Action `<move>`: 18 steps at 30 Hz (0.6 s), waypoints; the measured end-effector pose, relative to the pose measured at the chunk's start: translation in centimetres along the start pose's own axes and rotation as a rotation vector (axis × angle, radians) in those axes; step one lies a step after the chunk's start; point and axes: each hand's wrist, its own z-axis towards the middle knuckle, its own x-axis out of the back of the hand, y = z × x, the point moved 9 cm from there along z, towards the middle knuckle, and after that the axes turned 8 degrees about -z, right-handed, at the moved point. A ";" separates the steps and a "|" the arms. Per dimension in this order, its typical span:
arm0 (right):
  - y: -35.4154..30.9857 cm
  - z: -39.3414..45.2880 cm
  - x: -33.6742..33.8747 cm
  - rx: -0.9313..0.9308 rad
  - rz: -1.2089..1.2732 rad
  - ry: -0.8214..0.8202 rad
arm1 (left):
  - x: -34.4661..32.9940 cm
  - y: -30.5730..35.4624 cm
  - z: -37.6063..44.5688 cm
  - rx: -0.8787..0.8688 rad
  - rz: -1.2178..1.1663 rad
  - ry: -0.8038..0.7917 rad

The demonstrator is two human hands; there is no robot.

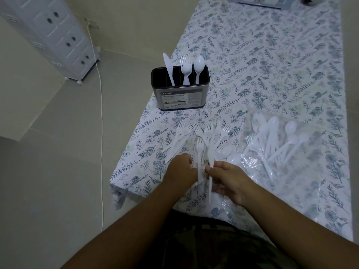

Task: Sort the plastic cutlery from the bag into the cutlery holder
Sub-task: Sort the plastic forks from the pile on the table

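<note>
Head view shows my left hand and right hand both pinching a fanned bunch of forks by the handles above the tabletop, probably squaring them for the cutlery holder, with the bag lying right.

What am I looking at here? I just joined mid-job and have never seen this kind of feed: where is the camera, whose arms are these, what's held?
There is no machine: a person wears one camera on the head, looking down at their own arms. Left hand and right hand together grip a fan of white forks. On the floral tablecloth stands the cutlery holder, already holding a knife, forks and a spoon in separate slots. Right of the hands lies the clear bag with more cutlery.
</note>
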 end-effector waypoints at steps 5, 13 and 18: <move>0.1 0.1 -0.1 -0.018 0.039 -0.007 | -0.8 -0.6 0.0 0.050 0.124 -0.026; -0.4 0.7 0.5 -0.032 0.053 0.041 | -0.2 -1.4 0.3 0.027 0.272 0.013; -0.5 0.9 0.2 -0.050 0.099 0.026 | 0.2 -2.2 0.2 0.049 0.273 0.011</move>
